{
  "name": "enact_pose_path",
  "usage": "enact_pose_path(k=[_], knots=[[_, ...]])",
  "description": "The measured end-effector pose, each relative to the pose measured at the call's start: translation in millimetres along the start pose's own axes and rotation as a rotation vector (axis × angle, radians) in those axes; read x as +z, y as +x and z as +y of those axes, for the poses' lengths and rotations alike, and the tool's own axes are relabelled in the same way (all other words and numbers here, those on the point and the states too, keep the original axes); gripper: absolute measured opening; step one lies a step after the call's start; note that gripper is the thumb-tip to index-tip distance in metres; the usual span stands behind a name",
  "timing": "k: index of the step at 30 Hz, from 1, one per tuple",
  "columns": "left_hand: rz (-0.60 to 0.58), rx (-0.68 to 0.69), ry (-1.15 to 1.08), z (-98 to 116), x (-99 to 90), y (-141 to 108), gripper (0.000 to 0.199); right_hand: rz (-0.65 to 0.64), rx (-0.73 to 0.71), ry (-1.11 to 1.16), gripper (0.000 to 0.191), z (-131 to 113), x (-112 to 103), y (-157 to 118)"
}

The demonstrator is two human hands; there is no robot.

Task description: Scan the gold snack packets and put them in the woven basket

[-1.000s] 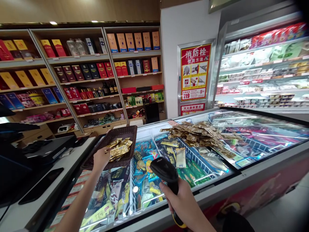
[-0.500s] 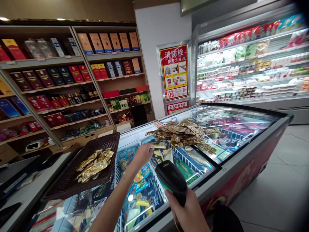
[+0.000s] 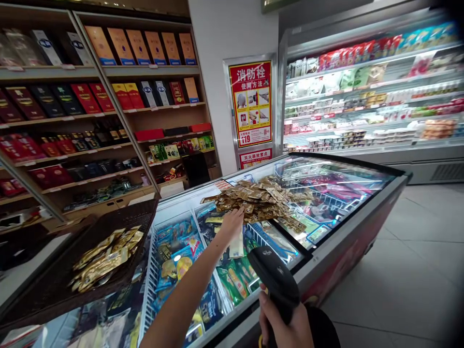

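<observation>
My left hand [image 3: 233, 224] reaches over the freezer to the near edge of a heap of small gold packets [image 3: 259, 198], its fingers stretched out and touching them. No packet can be seen held in it. In my right hand [image 3: 286, 324] is a black handheld barcode scanner [image 3: 273, 275], gripped by its handle with the head tilted up and left. At the left, a dark brown woven basket [image 3: 39, 290] contains a smaller pile of gold packets [image 3: 108, 258]. The heap lies on the glass top of a chest freezer [image 3: 340, 232].
Bagged frozen goods [image 3: 177, 256] fill wire baskets under the glass. Wooden shelves [image 3: 155, 72] with boxes and bottles line the back left. A red fire-hydrant sign [image 3: 251, 104] hangs on the wall. A lit refrigerated case [image 3: 369, 106] stands at the back right, beyond the tiled floor [image 3: 391, 261].
My left hand has moved forward and right onto the heap's edge. The view has turned right, shifting the basket leftward. The scanner remains in my right hand.
</observation>
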State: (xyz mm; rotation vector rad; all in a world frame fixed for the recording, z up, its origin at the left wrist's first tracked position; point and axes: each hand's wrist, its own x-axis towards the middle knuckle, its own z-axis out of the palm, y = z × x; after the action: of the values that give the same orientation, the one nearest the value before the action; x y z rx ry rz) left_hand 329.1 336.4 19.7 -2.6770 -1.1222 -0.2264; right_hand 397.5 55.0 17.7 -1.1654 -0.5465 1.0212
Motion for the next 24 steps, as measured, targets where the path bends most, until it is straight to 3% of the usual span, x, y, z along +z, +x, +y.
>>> enact_pose_path(k=[4, 7, 10, 12, 14, 18, 21, 24], knots=[[0.135, -0.084, -0.032, -3.1, -1.4, -39.9, 0.029, -0.031, 0.009, -0.035, 0.068, 1.3, -4.9, 2.7], [0.276, -0.259, -0.158, -2.8, -3.5, -84.8, 0.017, -0.062, -0.002, -0.055, 0.067, 3.9, -8.2, 0.5], [0.459, -0.563, -0.616, -8.2, -10.7, -127.9, 0.026, -0.113, 0.02, -0.039, 0.064, 6.6, -6.1, -5.4], [0.47, -0.744, -0.932, -15.9, -21.3, -152.9, 0.036, -0.146, 0.049, -0.036, 0.065, 8.7, -0.8, -11.9], [0.432, -0.824, -1.121, -24.5, -35.0, -176.0, 0.037, -0.17, 0.068, -0.041, 0.064, 11.1, 6.5, -20.5], [0.465, -0.787, -1.118, -36.6, -57.0, -218.7, 0.034, -0.22, 0.078, -0.059, 0.065, 14.4, 22.2, -40.9], [0.502, -0.811, -0.992, -41.4, -63.3, -246.5, 0.027, -0.248, 0.071, -0.061, 0.063, 15.4, 30.6, -53.7], [0.449, -0.846, -0.97, -45.9, -66.5, -269.2, 0.026, -0.272, 0.064, -0.084, 0.064, 17.1, 34.1, -59.7]])
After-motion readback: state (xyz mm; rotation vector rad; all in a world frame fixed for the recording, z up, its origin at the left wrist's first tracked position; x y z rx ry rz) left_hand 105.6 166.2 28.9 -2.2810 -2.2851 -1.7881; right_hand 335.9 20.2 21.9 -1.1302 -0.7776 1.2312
